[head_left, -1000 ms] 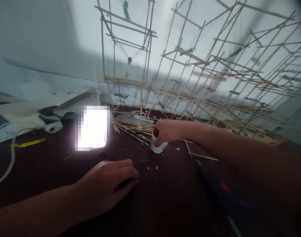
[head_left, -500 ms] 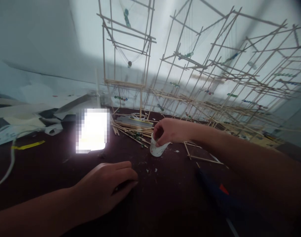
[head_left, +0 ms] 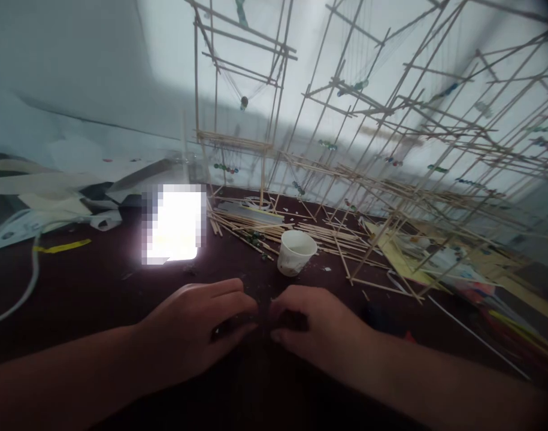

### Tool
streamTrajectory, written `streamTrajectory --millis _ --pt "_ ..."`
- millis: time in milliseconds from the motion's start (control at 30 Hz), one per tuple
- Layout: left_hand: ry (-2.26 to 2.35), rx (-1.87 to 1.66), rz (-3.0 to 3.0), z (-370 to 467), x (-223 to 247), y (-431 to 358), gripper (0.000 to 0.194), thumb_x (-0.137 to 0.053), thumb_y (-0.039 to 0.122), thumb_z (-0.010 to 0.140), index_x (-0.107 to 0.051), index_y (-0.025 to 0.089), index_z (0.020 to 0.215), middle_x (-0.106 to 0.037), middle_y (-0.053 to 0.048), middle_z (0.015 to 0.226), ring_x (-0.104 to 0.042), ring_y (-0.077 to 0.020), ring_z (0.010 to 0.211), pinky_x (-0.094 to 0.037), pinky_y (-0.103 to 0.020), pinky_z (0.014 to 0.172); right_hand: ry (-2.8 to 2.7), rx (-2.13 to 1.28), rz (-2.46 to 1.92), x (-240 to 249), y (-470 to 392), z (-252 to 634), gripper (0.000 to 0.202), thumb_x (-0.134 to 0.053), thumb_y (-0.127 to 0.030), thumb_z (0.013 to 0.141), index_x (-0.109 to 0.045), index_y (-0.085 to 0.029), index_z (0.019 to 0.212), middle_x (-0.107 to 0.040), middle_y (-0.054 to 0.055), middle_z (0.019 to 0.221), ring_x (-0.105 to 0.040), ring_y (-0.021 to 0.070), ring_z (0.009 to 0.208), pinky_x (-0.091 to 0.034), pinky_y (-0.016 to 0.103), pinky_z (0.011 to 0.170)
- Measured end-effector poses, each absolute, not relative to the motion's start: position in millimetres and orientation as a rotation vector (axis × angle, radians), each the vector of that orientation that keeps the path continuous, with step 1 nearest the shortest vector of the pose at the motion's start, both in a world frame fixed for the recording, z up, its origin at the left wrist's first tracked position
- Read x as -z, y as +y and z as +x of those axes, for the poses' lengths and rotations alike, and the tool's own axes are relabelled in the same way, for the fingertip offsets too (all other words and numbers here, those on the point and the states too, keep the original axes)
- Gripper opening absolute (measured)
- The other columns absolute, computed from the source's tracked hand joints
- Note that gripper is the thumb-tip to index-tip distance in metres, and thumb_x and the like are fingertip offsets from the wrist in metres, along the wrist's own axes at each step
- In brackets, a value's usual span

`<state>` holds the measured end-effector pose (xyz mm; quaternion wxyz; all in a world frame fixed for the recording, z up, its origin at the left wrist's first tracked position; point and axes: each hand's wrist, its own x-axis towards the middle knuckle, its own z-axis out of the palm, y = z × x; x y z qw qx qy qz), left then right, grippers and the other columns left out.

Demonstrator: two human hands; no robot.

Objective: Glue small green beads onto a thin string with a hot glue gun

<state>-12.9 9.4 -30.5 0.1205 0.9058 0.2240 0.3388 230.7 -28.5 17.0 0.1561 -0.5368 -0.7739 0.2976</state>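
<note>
On the dark worktop (head_left: pixel 103 287), a bright, pixelated rectangle (head_left: pixel 177 224) is glowing left of centre. Further left, a white cable (head_left: pixel 24 293) is curving down past pale strips and sheets (head_left: pixel 53 206), with a yellow strip (head_left: pixel 66 246) lying against it. Thin-stick frames (head_left: pixel 235 141) are standing before the pale wall (head_left: pixel 76 60), and a yellow sheet (head_left: pixel 394 252) is lying to the right.

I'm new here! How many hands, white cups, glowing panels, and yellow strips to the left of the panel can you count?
Hands: 2 (left hand, right hand)
White cup: 1
Glowing panel: 1
Yellow strip left of the panel: 1
Total: 5
</note>
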Motion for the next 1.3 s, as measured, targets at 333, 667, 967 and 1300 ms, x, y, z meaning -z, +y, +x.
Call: streamTrajectory --millis 333,667,967,1300 --pt "0.628 -0.899 2.723 -13 28 11 0.018 -0.055 0.014 0.104 -0.071 0.023 0.102 -0.064 0.002 0.081 -0.061 -0.0111 0.063 -0.044 -0.023 0.058 -2.228 -0.654 -1.553 -20 -36 238 0.027 -0.079 -0.026 0.082 -0.079 -0.023 0.109 -0.078 0.005 0.102 -0.071 0.0235 0.093 -0.056 0.037 0.086" --pt "0.624 -0.936 2.738 -10 37 13 0.023 -0.052 0.018 0.106 -0.073 0.025 0.099 -0.068 0.002 0.082 -0.064 -0.0143 0.064 -0.044 -0.031 0.059 -1.97 0.223 -1.964 -17 -105 400 0.038 -0.061 -0.035 0.089 -0.076 -0.026 0.122 -0.077 0.015 0.13 -0.073 0.0377 0.122 -0.057 0.056 0.109" --pt "0.581 -0.935 2.794 -11 37 22 0.017 -0.056 0.02 0.106 -0.072 0.027 0.106 -0.068 0.004 0.083 -0.068 -0.0114 0.065 -0.047 -0.024 0.061 -2.017 -0.179 -2.181 13 -134 420 0.07 -0.058 -0.021 0.079 -0.065 -0.021 0.148 -0.075 0.013 0.136 -0.072 0.0307 0.129 -0.054 0.047 0.117" --pt "0.633 -0.815 2.763 -13 33 18 0.02 -0.053 0.017 0.106 -0.071 0.025 0.106 -0.069 0.001 0.086 -0.068 -0.0118 0.068 -0.048 -0.022 0.062 -1.681 -0.006 -2.074 38 -129 422 0.045 -0.067 -0.036 0.076 -0.079 -0.027 0.118 -0.083 0.011 0.123 -0.076 0.0406 0.121 -0.06 0.051 0.109"
